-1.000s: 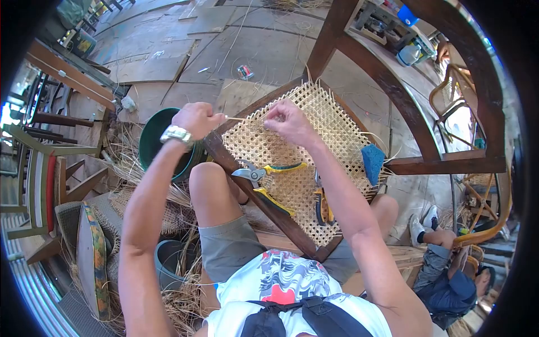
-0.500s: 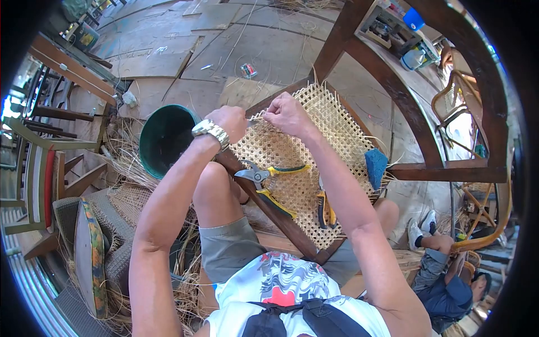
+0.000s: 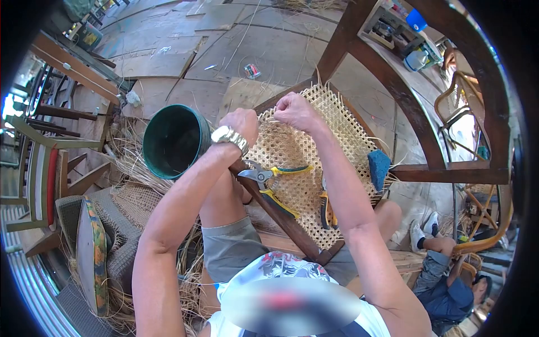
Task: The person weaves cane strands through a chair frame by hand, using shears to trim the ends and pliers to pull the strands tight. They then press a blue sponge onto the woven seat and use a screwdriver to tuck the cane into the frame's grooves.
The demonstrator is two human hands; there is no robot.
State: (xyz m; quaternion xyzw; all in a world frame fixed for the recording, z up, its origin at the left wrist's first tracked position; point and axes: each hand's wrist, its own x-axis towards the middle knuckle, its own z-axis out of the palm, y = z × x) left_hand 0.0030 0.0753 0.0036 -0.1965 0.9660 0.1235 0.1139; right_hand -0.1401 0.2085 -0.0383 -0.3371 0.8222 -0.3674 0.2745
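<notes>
A woven cane seat [image 3: 281, 146] in a dark wooden chair frame [image 3: 286, 224] lies across my lap, loose strand ends along its far edges. My left hand [image 3: 241, 123], a metal watch on its wrist, is curled at the seat's far left edge; what its fingers hold is hidden. Above the far part of the weave, my right hand [image 3: 297, 112] is closed in a pinch, and I cannot make out what is in it. Pruning shears [image 3: 264, 178] with yellow-green handles lie open on the seat. Yellow-and-black pliers [image 3: 325, 210] rest under my right forearm, near a blue sponge [image 3: 379, 168].
A green bucket [image 3: 175, 140] stands left of the seat among loose cane strands [image 3: 132, 151]. Dark curved chair parts [image 3: 393, 95] rise on the right. Wooden chairs [image 3: 48, 174] stand on the left. Another person [image 3: 446, 281] sits at the lower right.
My right hand has shifted slightly right and my left hand has turned inward, widening the gap between them. The shears, pliers and sponge stay in place on the seat.
</notes>
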